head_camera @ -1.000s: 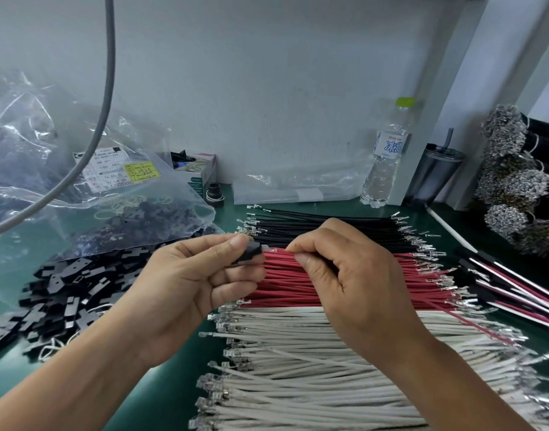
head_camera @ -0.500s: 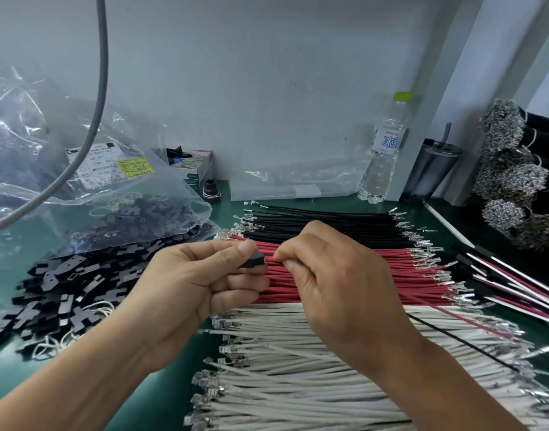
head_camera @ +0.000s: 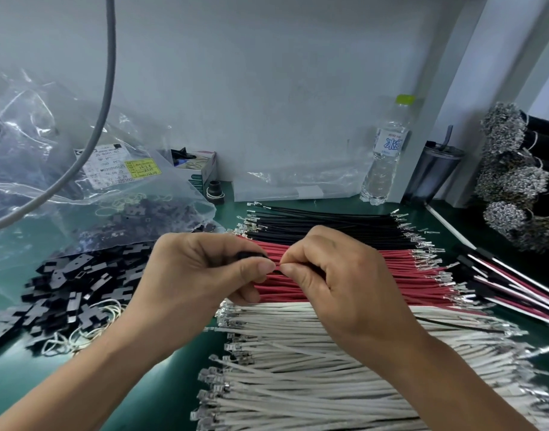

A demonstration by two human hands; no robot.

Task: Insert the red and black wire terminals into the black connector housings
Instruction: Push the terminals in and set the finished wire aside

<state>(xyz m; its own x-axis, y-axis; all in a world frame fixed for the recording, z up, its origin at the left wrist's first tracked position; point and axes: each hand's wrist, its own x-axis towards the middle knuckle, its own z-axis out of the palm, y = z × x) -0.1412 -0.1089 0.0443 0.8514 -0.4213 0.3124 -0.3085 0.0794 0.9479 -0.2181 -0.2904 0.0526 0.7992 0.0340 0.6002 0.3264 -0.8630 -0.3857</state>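
Green matting covers the bench [head_camera: 24, 377], which runs back to a pale grey wall across the top of the frame. At centre the left hand [head_camera: 195, 275] pinches a small black housing [head_camera: 251, 255] between thumb and curled fingers; only a sliver of it shows above the thumb. Touching it from the right, the right hand [head_camera: 338, 275] pinches something thin at its fingertips, thumb tip almost against the left thumb; whether that is a red or a black wire cannot be told, since the fingers hide it. Both hands hover over three rows of cut wires lying side by side: black wires [head_camera: 329, 223] farthest back, red wires [head_camera: 407, 269] in the middle, white wires [head_camera: 298, 384] filling the lower centre and right, all tipped with metal terminals. One loose black wire [head_camera: 459, 326] lies across the white row at right. At lower left sits a heap of black housings [head_camera: 77, 290] with pale rubber bands among them, and above it a clear bag [head_camera: 64, 169] with a label. A grey cable [head_camera: 109, 73] hangs down the upper left. At right stand a water bottle [head_camera: 386, 150], a dark tumbler [head_camera: 435, 172] and bundled wires with silvery ends [head_camera: 509, 178].
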